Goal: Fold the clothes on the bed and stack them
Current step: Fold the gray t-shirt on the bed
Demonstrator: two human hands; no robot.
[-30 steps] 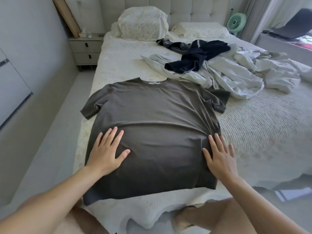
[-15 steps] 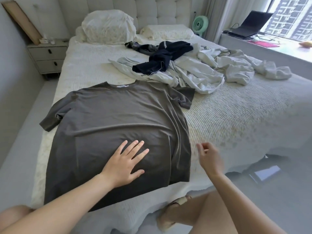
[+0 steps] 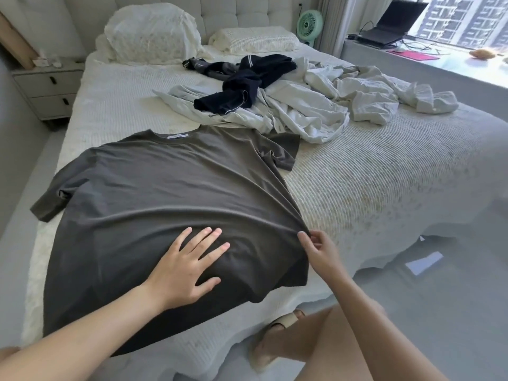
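Observation:
A dark grey T-shirt point(image 3: 165, 193) lies spread flat, collar away from me, on the near left part of the bed point(image 3: 384, 182). My left hand point(image 3: 189, 265) presses flat on its lower middle with fingers spread. My right hand point(image 3: 319, 251) pinches the shirt's right side seam between thumb and fingers, and the cloth pulls into creases toward it. Further back lie a crumpled navy garment point(image 3: 247, 81) and a heap of pale grey and white clothes point(image 3: 330, 105).
Two pillows point(image 3: 154, 31) lean on the headboard. A nightstand point(image 3: 46, 86) stands at the left, a green fan point(image 3: 309, 23) at the back. A laptop point(image 3: 390, 26) sits on the window ledge at the right. My knees and a slipper point(image 3: 275, 334) are below the bed's edge.
My right hand came off the bed and took hold of the shirt's right edge. My left hand slid from the left side to the lower middle. The view turned right.

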